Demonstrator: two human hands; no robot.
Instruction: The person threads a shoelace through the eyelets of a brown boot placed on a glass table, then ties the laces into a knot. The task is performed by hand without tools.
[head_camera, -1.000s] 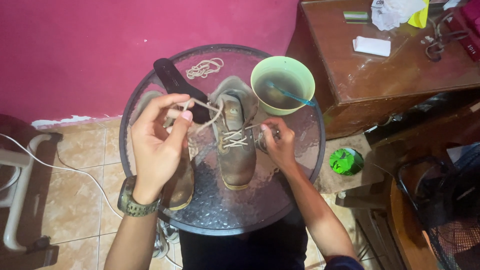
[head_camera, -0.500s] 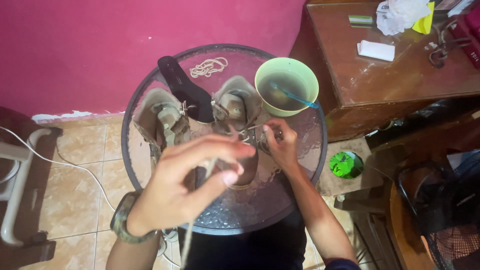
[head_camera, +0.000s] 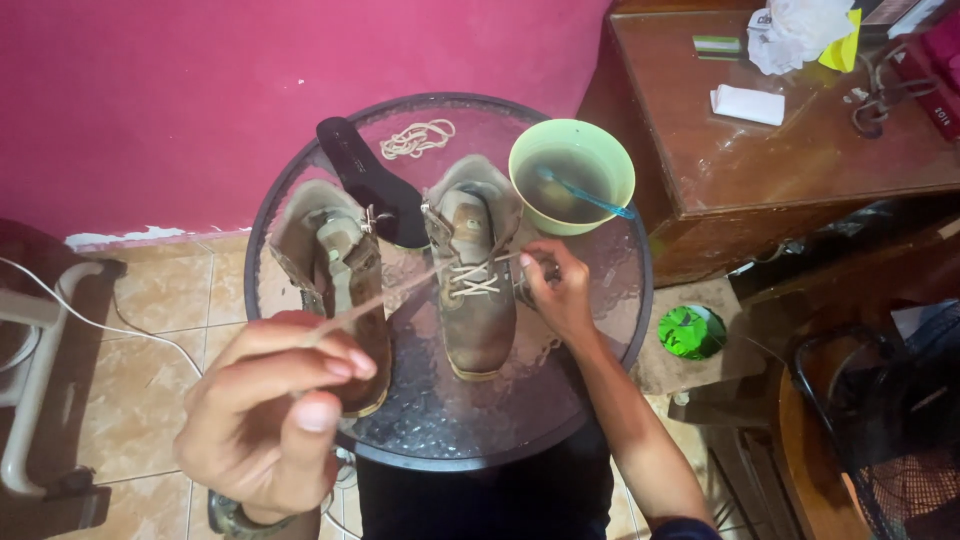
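Tan floor tiles (head_camera: 150, 300) filled the left of the frame, with a white cable (head_camera: 90, 320) trailing across them and open room between the pink wall (head_camera: 250, 90) and the round glass table (head_camera: 500, 420) at centre. Low in the left half, the left hand (head_camera: 270, 420) was raised close to the camera, its fingers pinched tight on a pale lace (head_camera: 400, 290) pulled taut toward the lower left. That lace ran up to the right boot (head_camera: 475, 280), standing at the table's middle; the left boot (head_camera: 335, 290) stood just beside it, nearer the left rim, unlaced. A black insole (head_camera: 365, 175) and a loose lace (head_camera: 417, 138) lay near the table's far edge. The right hand (head_camera: 560, 295) touched the right boot's side, fingers closed on the lace's other end. Touching the upper right rim, a green bowl (head_camera: 572, 175) held murky liquid and a blue toothbrush (head_camera: 585, 195). Farther right stood a wooden desk (head_camera: 800, 160), with a green lid (head_camera: 690, 332) below it.
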